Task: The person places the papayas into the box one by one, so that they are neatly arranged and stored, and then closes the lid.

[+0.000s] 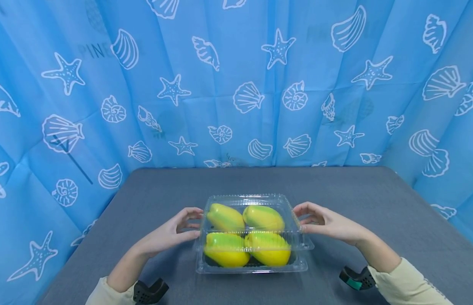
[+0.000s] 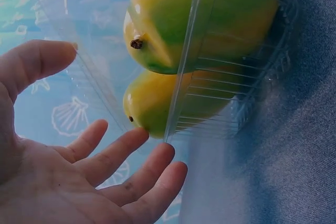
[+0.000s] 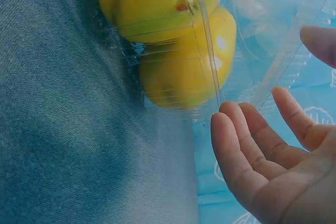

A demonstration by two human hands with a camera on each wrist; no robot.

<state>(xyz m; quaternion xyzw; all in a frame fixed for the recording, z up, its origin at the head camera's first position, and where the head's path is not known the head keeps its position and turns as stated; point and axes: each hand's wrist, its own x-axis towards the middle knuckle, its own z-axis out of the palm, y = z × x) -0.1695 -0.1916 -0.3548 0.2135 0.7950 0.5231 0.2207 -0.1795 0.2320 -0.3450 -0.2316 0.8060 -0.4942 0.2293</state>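
Observation:
A clear plastic clamshell box stands in front of me, its ribbed tray [image 1: 251,270] filled with several yellow-green mangoes [image 1: 272,257]. Its transparent lid [image 1: 310,245] is over them, and in both wrist views a gap shows between the lid's rim and the tray's rim. At the left side, my left hand [image 1: 169,231] has its thumb and fingertips right at the lid's edge, with the fingers spread and nearly straight. My right hand [image 1: 333,223] mirrors it on the other side, thumb and fingertips close against the lid, fingers loosely bent.
The box sits on a grey cloth-covered table [image 1: 175,186]. Behind and beside the table hangs a blue curtain [image 1: 229,55] printed with white shells and starfish. A dark strap device [image 1: 150,292] is on my left wrist, and another device [image 1: 356,279] on my right.

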